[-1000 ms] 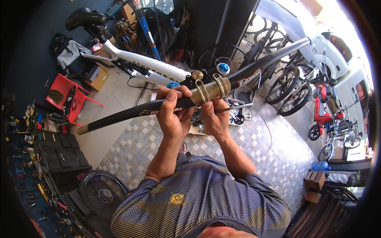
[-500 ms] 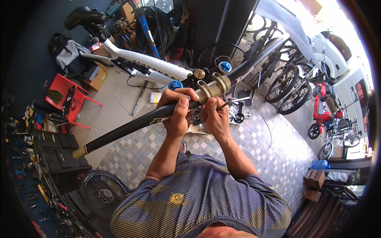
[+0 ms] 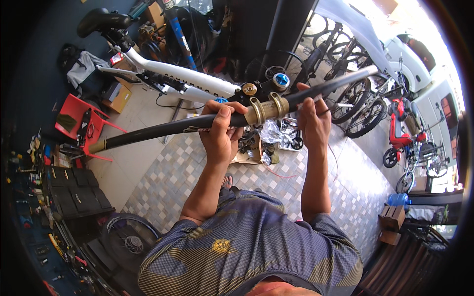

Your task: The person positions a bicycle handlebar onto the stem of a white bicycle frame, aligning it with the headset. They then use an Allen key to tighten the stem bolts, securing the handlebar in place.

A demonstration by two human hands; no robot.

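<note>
Bicycle repair workshop, open front facing a street. White bike frame (image 3: pixel 187 81) clamped in a blue repair stand (image 3: pixel 177 30), black saddle (image 3: pixel 101 20) up top. Row of parked bicycles (image 3: pixel 355 106) at the right by the entrance, a red scooter (image 3: pixel 400 133) and a white vehicle (image 3: pixel 419 64) outside in daylight. Loose wheel (image 3: pixel 129 238) lying on the floor lower left, beside black tool cases (image 3: pixel 74 192) and scattered hand tools (image 3: pixel 37 163). Red plastic stool (image 3: pixel 79 123) holding bits, cardboard box (image 3: pixel 118 98), small parts and plastic bags (image 3: pixel 269 135) spread on a checkered tile floor (image 3: pixel 163 182). Blue water jug (image 3: pixel 398 199) at right.
</note>
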